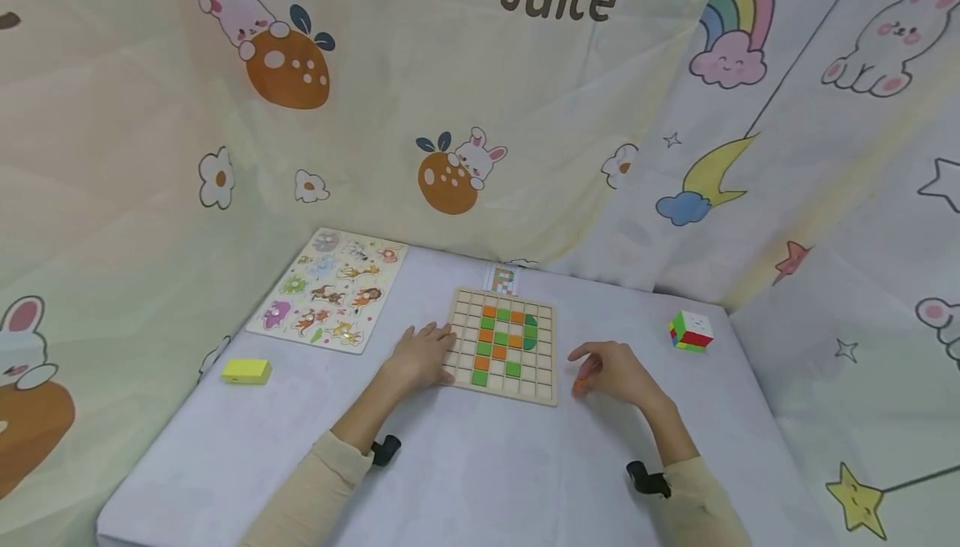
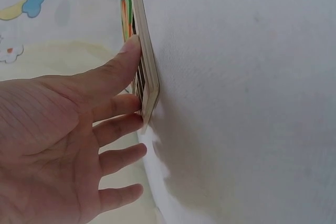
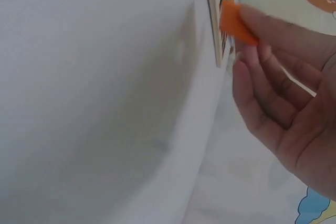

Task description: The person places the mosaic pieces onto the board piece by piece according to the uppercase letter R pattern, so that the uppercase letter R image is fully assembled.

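Note:
A square wooden grid board point(image 1: 459, 363) lies mid-table, with orange and green tiles set in some of its cells in the shape of a letter. My left hand point(image 1: 422, 357) rests at the board's left edge, fingers spread; in the left wrist view its thumb point(image 2: 118, 69) touches the board's side point(image 2: 149, 66). To the right of the board, just above the table, my right hand point(image 1: 617, 373) pinches an orange square tile point(image 3: 236, 22) between thumb and fingers. That tile is apart from the board in the head view.
An animal peg puzzle point(image 1: 375, 313) lies at the back left, with a yellow block point(image 1: 246, 372) in front of it. A small pattern card point(image 1: 504, 279) sits behind the board. On the right stands a puzzle cube point(image 1: 691, 331). Printed cloth walls point(image 1: 360, 155) border the table.

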### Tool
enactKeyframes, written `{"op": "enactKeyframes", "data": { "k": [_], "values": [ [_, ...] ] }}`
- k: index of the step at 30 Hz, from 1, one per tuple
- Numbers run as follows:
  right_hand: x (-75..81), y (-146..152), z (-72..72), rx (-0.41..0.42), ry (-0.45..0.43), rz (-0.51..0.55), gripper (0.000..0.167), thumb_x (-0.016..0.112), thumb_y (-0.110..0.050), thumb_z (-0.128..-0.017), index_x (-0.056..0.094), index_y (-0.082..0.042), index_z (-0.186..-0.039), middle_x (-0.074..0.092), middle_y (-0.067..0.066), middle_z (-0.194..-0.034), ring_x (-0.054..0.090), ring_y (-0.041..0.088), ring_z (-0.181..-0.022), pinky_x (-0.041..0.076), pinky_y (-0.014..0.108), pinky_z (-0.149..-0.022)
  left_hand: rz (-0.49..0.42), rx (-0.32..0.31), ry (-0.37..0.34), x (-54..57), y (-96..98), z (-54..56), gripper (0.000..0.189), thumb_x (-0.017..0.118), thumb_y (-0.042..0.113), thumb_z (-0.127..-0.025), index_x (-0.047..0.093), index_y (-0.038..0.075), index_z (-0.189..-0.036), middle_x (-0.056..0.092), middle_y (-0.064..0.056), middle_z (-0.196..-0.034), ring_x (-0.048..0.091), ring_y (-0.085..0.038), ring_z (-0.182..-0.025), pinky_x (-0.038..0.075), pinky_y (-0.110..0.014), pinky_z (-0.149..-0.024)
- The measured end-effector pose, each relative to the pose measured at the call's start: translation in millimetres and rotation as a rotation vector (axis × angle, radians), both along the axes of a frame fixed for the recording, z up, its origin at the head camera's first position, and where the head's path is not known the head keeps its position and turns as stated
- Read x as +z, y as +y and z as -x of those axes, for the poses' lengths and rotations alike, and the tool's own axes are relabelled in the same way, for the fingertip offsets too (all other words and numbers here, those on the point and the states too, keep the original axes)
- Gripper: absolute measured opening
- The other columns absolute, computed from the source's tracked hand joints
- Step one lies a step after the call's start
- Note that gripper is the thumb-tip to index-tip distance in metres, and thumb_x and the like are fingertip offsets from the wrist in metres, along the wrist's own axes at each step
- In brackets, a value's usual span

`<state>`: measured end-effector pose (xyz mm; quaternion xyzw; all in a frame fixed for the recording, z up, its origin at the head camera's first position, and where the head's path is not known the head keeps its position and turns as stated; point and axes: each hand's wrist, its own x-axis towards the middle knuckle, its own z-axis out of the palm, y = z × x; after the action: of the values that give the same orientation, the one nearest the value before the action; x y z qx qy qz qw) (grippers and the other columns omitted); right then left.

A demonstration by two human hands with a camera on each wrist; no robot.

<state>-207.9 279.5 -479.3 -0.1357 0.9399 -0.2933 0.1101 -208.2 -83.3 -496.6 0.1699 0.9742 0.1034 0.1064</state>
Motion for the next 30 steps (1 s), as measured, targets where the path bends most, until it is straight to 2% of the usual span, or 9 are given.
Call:
{"op": "enactKeyframes", "data": {
  "k": [5,9,17,22,25,30],
  "values": [
    [5.3,-9.1,5.3,0.036,0.062,0.059,0.041,0.091,-0.010,-0.079,0.075,-0.006,-0.117,0.071,-0.004,-0.080,0.063,0.015,-0.071,0.055,0.029,-0.065,0.005,0.003,-0.002,0.0,-1.2,0.6,0.085,0.086,0.039,-0.084,0.051,0.005,-0.153,0.041,-0.014,-0.164,0.033,-0.039,-0.153,0.026,-0.065,-0.123],
    [3.1,-19.8,9.1,0.059,0.082,0.112,0.042,0.092,-0.011,-0.079,0.075,-0.005,-0.117,0.073,-0.004,-0.081,0.066,0.014,-0.071,0.054,0.027,-0.064,0.012,0.002,0.000,-1.0,-2.4,1.4,0.084,0.085,0.040,-0.085,0.051,0.005,-0.153,0.041,-0.014,-0.164,0.033,-0.039,-0.154,0.026,-0.064,-0.123],
    [-9.7,-47.4,13.3,0.128,0.015,0.152,0.036,0.088,-0.007,-0.082,0.075,-0.007,-0.115,0.075,-0.002,-0.083,0.068,0.013,-0.075,0.056,0.026,-0.067,0.002,0.000,-0.004,0.6,-4.2,0.5,0.084,0.085,0.039,-0.085,0.050,0.005,-0.154,0.040,-0.014,-0.165,0.032,-0.039,-0.154,0.025,-0.065,-0.123],
    [-15.3,-58.2,16.3,0.159,0.052,0.142,0.033,0.089,-0.006,-0.082,0.076,-0.006,-0.112,0.075,-0.001,-0.083,0.068,0.011,-0.075,0.056,0.026,-0.066,-0.004,0.000,0.002,0.3,-4.1,1.8,0.084,0.085,0.038,-0.085,0.050,0.004,-0.153,0.040,-0.015,-0.164,0.032,-0.040,-0.153,0.025,-0.064,-0.123],
    [-19.3,-61.9,18.0,0.161,0.046,0.144,0.032,0.089,-0.007,-0.082,0.076,-0.006,-0.111,0.076,-0.001,-0.083,0.069,0.010,-0.074,0.056,0.026,-0.066,-0.004,0.001,-0.002,-0.5,-3.5,2.5,0.084,0.085,0.039,-0.085,0.050,0.004,-0.154,0.040,-0.015,-0.165,0.032,-0.040,-0.154,0.025,-0.064,-0.123],
    [-26.1,-67.6,17.5,0.142,-0.012,0.137,0.029,0.089,-0.007,-0.082,0.077,-0.008,-0.108,0.075,-0.003,-0.081,0.070,0.010,-0.073,0.056,0.026,-0.066,-0.005,-0.002,0.000,-3.2,-3.9,2.8,0.085,0.084,0.040,-0.085,0.050,0.005,-0.154,0.040,-0.014,-0.165,0.032,-0.040,-0.154,0.025,-0.065,-0.123]
  ]
}}
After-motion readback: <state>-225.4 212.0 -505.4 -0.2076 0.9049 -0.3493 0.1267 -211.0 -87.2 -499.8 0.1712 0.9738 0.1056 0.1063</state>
